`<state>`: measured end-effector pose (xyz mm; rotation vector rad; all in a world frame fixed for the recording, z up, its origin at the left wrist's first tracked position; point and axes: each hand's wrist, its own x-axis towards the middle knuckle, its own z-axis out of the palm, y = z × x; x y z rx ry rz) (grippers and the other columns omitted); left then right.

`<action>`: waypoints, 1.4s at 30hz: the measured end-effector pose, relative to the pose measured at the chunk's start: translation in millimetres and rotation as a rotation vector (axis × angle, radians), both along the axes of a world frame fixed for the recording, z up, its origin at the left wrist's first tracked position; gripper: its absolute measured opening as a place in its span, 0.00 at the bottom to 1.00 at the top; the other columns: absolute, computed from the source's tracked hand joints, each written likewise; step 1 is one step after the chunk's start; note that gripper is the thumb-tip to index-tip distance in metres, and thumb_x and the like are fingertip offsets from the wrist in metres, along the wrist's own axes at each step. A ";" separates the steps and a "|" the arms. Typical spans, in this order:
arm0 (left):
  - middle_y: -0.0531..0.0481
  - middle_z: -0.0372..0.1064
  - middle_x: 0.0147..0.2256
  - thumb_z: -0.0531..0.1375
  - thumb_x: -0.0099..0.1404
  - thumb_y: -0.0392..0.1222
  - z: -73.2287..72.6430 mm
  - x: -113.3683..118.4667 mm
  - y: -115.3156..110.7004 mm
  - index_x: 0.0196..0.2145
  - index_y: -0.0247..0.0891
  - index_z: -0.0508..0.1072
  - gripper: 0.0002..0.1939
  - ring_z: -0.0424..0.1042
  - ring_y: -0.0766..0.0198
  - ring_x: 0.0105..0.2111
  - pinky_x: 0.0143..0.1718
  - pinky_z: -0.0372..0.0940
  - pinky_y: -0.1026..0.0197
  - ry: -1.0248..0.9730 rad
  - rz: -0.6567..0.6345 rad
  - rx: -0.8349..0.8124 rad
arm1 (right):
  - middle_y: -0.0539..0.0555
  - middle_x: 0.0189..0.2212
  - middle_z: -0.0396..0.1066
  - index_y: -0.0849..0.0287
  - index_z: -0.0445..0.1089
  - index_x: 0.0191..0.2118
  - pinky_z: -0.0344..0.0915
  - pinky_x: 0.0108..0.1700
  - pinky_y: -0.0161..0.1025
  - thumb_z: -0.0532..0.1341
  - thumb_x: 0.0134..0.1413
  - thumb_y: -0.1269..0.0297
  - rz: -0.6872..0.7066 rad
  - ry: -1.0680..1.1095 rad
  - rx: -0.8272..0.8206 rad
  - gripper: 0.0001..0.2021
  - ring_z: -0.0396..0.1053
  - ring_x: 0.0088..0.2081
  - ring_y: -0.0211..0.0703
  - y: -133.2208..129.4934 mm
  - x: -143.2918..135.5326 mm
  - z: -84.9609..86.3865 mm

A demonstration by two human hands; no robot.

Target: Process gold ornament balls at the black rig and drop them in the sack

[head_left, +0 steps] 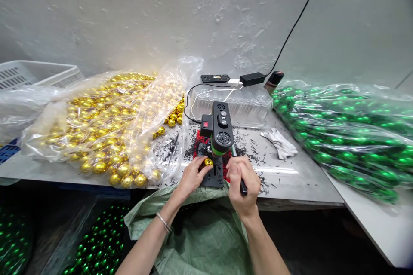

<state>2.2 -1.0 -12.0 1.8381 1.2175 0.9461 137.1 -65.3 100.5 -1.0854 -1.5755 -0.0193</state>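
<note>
Pinched in the fingers of my left hand [192,176] is a shiny gold ball [208,162], held at the base plate [211,178] of a small black press-like machine [222,126]. A dark mark shows on the ball's top. My right hand [243,182] is wrapped round the lever handle [243,188] at the machine's right side; the black end of the handle sticks out below the fist. A red switch box [206,124] sits on the machine's left. Below both hands hangs the open mouth of a green woven sack [200,232].
Clear bags of gold balls [112,116] lie left, bags of green balls [348,137] right. Behind the machine are a clear plastic box [258,105], a phone [215,78] and a power adapter [252,79]. A white glove [280,144] and black scraps litter the table [303,182].
</note>
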 end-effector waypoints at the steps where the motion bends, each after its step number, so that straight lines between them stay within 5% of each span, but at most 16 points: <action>1: 0.41 0.74 0.48 0.58 0.66 0.46 0.4 0.9 0.2 0.50 0.36 0.74 0.17 0.73 0.54 0.47 0.51 0.67 0.52 0.015 -0.007 0.031 | 0.50 0.25 0.62 0.57 0.58 0.25 0.60 0.31 0.35 0.51 0.60 0.78 0.000 0.001 0.001 0.13 0.64 0.29 0.36 -0.2 0.0 -0.1; 13: 0.43 0.75 0.46 0.58 0.68 0.46 -16.8 -3.6 -1.9 0.51 0.39 0.72 0.16 0.71 0.53 0.47 0.52 0.61 0.46 0.180 -0.013 0.294 | 0.50 0.25 0.62 0.57 0.60 0.27 0.61 0.31 0.36 0.51 0.60 0.78 0.013 -0.015 -0.002 0.12 0.65 0.31 0.38 -1.3 0.9 -5.0; 22: 0.42 0.74 0.46 0.56 0.69 0.45 2.0 -1.7 1.4 0.50 0.39 0.71 0.14 0.68 0.52 0.49 0.60 0.50 0.40 0.365 -0.092 0.264 | 0.49 0.23 0.61 0.57 0.60 0.28 0.62 0.32 0.37 0.51 0.58 0.79 0.032 -0.013 0.036 0.12 0.65 0.31 0.39 -0.8 1.1 -9.5; 27: 0.42 0.71 0.48 0.55 0.70 0.46 -6.1 4.3 2.6 0.52 0.39 0.70 0.15 0.66 0.53 0.51 0.60 0.50 0.44 0.313 -0.063 0.278 | 0.49 0.23 0.62 0.57 0.60 0.28 0.62 0.31 0.37 0.52 0.58 0.80 0.026 -0.005 0.034 0.12 0.65 0.31 0.39 -2.0 0.5 -12.6; 42: 0.42 0.71 0.44 0.57 0.69 0.47 -17.0 3.5 2.6 0.50 0.39 0.71 0.15 0.66 0.53 0.48 0.52 0.59 0.49 0.210 -0.062 0.320 | 0.51 0.27 0.62 0.56 0.59 0.29 0.67 0.37 0.44 0.49 0.59 0.75 0.003 -0.114 0.117 0.10 0.65 0.30 0.40 3.1 4.5 -60.1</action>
